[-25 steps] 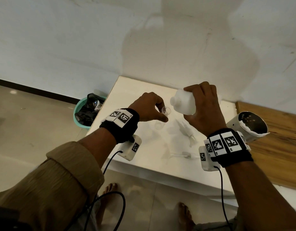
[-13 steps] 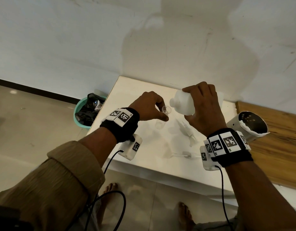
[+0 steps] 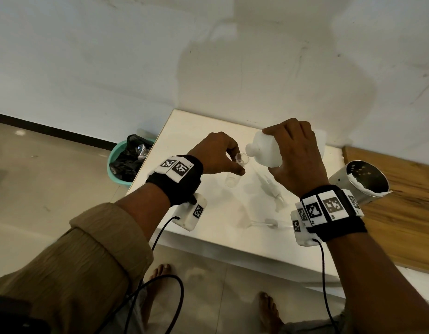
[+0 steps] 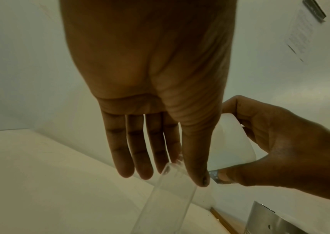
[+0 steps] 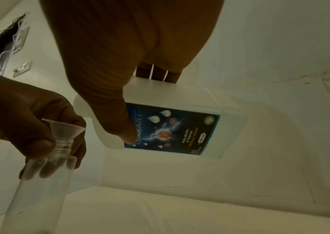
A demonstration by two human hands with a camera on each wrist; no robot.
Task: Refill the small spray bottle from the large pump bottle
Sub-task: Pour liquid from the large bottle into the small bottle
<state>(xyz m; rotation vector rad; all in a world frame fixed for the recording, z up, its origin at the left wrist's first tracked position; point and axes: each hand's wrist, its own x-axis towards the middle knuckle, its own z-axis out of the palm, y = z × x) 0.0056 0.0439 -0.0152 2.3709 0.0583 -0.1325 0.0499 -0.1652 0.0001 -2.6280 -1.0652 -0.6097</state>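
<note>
Both tops lie off on the counter (image 3: 208, 237); left hand (image 3: 216, 154) pinches the funnelled small spray bottle (image 5: 40, 182), right hand (image 3: 296, 157) tips the large pump bottle (image 3: 265, 153), pour not yet visible

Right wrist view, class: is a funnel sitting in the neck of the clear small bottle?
Yes, a clear funnel sits in the threaded neck of the small bottle, which the left hand holds.

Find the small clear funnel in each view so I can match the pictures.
Head: funnel at centre, just below the tilted large bottle's mouth.
Left wrist: hidden behind the left hand.
Right wrist: lower left, seated in the clear small bottle's neck.
Shared landmark: the white large bottle.
</note>
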